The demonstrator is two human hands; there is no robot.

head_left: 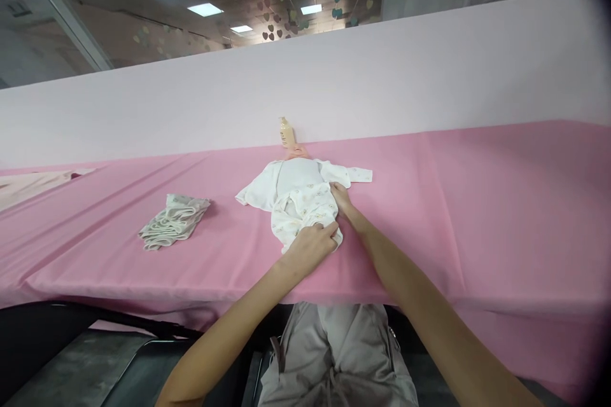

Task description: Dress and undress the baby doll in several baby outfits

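Observation:
A small white baby garment [300,175] with a faint print lies on the pink cloth in front of me. One long sleeve stretches out to the right, and its lower part is bunched up. My left hand [312,243] is closed on the bunched lower end, fingers curled over the fabric. Further up, my right hand [340,197] pinches the garment's right edge below the sleeve; its fingertips are partly hidden by the cloth. A peach-coloured thing [298,151] shows at the neck end, too small to make out.
A pale yellow pump bottle [287,132] stands behind the garment by the white wall [214,102]. Left of the garment lies a folded pale striped cloth [174,221]. Pale fabric [33,184] lies at the far left on the pink tablecloth [396,235]. A black chair [57,324] is below left.

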